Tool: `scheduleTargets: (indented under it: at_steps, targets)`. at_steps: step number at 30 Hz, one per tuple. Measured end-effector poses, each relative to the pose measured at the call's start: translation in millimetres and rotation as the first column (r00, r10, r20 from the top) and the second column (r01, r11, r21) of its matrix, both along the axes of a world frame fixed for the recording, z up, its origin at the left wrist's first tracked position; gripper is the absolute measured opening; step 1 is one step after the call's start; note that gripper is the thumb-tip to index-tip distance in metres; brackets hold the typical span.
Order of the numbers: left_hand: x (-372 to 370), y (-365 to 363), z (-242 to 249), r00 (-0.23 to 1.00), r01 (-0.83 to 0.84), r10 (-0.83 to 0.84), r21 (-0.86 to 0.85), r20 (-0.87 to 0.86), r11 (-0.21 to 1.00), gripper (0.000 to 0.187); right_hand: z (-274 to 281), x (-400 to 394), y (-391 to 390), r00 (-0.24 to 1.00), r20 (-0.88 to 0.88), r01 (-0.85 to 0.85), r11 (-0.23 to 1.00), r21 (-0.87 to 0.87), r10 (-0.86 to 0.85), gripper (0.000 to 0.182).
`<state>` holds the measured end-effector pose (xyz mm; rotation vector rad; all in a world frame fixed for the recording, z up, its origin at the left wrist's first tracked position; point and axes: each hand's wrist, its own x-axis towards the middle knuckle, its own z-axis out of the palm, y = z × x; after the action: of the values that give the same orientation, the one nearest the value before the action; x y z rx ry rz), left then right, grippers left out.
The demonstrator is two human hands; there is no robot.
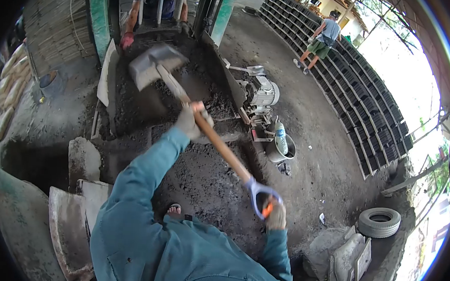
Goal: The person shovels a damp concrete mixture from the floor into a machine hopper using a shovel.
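I hold a shovel with a grey metal blade [152, 64] and a wooden shaft [219, 145]. My left hand [191, 121], in a grey glove, grips the shaft near its middle. My right hand [274, 214], also gloved, is closed on the blue D-shaped handle [260, 190] at the shaft's end. The blade is raised over a trough of dark wet mix [150, 101] in front of a green machine frame [99, 17]. My foot in a sandal [174, 208] stands on the dark ground below.
An electric motor [262, 91] and a bucket [281, 148] stand right of the trough. Another person's gloved hand [127, 39] reaches in at the machine. A person [321, 38] walks beside long rows of dark blocks [360, 91]. A tyre [379, 221] and cement sacks [341, 253] lie lower right.
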<state>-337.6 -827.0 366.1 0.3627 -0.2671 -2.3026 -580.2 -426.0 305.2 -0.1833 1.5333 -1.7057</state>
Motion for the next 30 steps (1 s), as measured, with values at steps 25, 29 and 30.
scheduleTargets:
  at_steps: [25, 29, 30]
  targets:
    - [-27.0, 160.2, -82.9, 0.743, 0.566, -0.531, 0.040, 0.408, 0.824, 0.021, -181.2, 42.9, 195.4, 0.876, -0.262, -0.010, 0.558, 0.830, 0.405, 0.038]
    - [-59.8, 252.7, -91.2, 0.513, 0.853, -0.725, -0.182, 0.459, 0.489, 0.034, -329.1, -2.0, 328.8, 0.481, 0.702, -0.173, -0.729, 0.663, 0.525, 0.063]
    - [-69.9, 274.0, -98.0, 0.469, 0.882, -0.784, -0.167, 0.407, 0.441, 0.034, -364.7, -13.4, 373.0, 0.324, 0.903, -0.174, -0.920, 0.351, 0.283, 0.070]
